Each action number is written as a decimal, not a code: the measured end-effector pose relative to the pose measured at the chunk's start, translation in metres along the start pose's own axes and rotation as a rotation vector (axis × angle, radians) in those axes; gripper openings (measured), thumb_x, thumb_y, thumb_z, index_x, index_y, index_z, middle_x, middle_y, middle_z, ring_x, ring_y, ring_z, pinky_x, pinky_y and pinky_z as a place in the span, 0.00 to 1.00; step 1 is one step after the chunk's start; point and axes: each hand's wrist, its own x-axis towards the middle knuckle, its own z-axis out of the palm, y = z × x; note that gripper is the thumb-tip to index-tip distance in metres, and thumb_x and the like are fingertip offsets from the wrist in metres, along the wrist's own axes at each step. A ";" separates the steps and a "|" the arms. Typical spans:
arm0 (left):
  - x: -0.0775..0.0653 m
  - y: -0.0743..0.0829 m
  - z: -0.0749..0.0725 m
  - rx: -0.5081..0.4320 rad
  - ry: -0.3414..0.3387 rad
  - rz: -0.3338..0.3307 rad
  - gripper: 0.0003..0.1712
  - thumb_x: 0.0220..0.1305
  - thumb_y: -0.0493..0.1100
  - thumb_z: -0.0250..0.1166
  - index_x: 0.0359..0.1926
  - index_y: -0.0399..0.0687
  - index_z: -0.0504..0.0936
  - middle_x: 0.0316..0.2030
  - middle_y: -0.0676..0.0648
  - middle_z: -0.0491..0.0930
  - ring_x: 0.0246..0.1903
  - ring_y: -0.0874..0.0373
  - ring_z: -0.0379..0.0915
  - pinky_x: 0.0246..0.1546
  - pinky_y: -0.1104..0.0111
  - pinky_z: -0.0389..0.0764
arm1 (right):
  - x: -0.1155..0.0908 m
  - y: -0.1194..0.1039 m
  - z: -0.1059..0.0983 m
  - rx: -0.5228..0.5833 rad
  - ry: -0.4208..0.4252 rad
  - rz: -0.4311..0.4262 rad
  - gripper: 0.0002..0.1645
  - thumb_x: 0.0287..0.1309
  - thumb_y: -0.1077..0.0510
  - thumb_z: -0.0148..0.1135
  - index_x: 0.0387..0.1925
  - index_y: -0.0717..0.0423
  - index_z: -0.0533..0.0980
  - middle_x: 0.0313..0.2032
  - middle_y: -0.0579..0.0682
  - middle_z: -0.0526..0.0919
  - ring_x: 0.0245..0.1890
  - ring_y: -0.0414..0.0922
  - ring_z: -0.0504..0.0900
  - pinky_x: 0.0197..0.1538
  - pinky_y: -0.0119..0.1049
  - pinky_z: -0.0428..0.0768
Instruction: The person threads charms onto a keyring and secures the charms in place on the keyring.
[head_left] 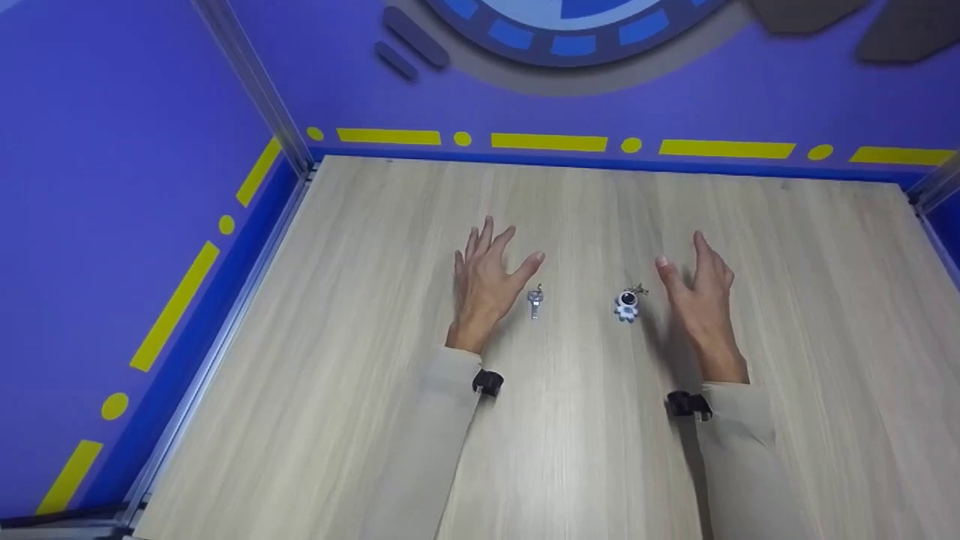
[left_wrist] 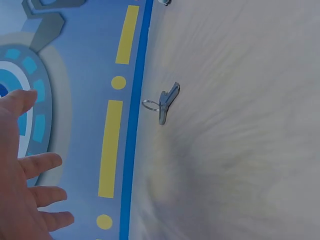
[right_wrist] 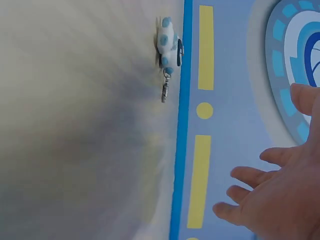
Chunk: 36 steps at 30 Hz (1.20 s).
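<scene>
Two small things lie apart on the wooden table. One is a silver key (head_left: pixel 535 300) with a thin ring; the left wrist view shows what may be two keys (left_wrist: pixel 167 102) on that ring (left_wrist: pixel 150 105). Just left of it my left hand (head_left: pixel 486 289) hovers with spread fingers, holding nothing. The other is a white and blue astronaut keychain (head_left: pixel 627 306) with a metal clasp (head_left: pixel 639 289); its dark visor faces up in the head view. To its right, my right hand (head_left: pixel 701 300) is raised with fingers extended and touches nothing. The right wrist view shows the keychain (right_wrist: pixel 169 46) from the side.
A light wood tabletop (head_left: pixel 570 435) spreads under both arms. Blue panels (head_left: pixel 150 135) with yellow dashes wall it at the left and back, joined by a metal post (head_left: pixel 255 75). Each sleeve cuff carries a black wrist camera (head_left: pixel 488 383).
</scene>
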 end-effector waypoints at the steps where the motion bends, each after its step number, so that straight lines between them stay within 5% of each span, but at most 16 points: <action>1: 0.000 0.000 0.001 -0.008 0.000 -0.001 0.44 0.71 0.71 0.61 0.76 0.49 0.73 0.81 0.39 0.55 0.81 0.38 0.46 0.75 0.33 0.46 | 0.000 0.001 0.001 0.006 0.000 0.014 0.50 0.78 0.38 0.55 0.86 0.54 0.46 0.82 0.63 0.51 0.82 0.61 0.44 0.78 0.66 0.50; 14: -0.006 -0.005 0.016 -0.123 0.019 -0.019 0.37 0.70 0.60 0.69 0.72 0.45 0.78 0.79 0.37 0.62 0.77 0.38 0.57 0.75 0.45 0.61 | -0.003 0.006 0.006 0.099 -0.005 0.119 0.48 0.79 0.39 0.53 0.84 0.59 0.49 0.78 0.67 0.59 0.78 0.61 0.58 0.77 0.60 0.58; 23: -0.008 -0.004 0.022 -0.111 0.016 -0.033 0.33 0.67 0.54 0.74 0.68 0.46 0.81 0.77 0.41 0.65 0.74 0.43 0.64 0.66 0.51 0.75 | -0.002 0.007 0.009 0.107 -0.039 0.133 0.44 0.79 0.43 0.57 0.81 0.64 0.56 0.72 0.68 0.67 0.72 0.63 0.68 0.73 0.58 0.68; 28: -0.010 -0.002 0.024 -0.100 0.024 -0.036 0.28 0.65 0.50 0.77 0.63 0.44 0.84 0.71 0.42 0.74 0.70 0.45 0.70 0.63 0.55 0.78 | 0.001 0.006 0.011 0.068 -0.070 0.137 0.32 0.77 0.53 0.63 0.72 0.68 0.68 0.59 0.66 0.78 0.54 0.57 0.83 0.52 0.39 0.83; 31: -0.012 -0.001 0.025 -0.096 0.019 -0.042 0.24 0.65 0.48 0.77 0.58 0.44 0.86 0.64 0.44 0.78 0.64 0.49 0.75 0.59 0.59 0.80 | 0.002 0.007 0.012 0.062 -0.113 0.151 0.26 0.76 0.57 0.64 0.65 0.70 0.73 0.50 0.63 0.81 0.38 0.50 0.84 0.36 0.30 0.83; 36: -0.014 -0.001 0.024 -0.104 0.000 -0.076 0.14 0.65 0.48 0.77 0.48 0.47 0.88 0.50 0.49 0.81 0.48 0.55 0.81 0.46 0.65 0.81 | 0.005 0.007 0.016 0.025 -0.167 0.153 0.18 0.75 0.60 0.63 0.57 0.70 0.79 0.42 0.60 0.81 0.31 0.43 0.80 0.30 0.28 0.82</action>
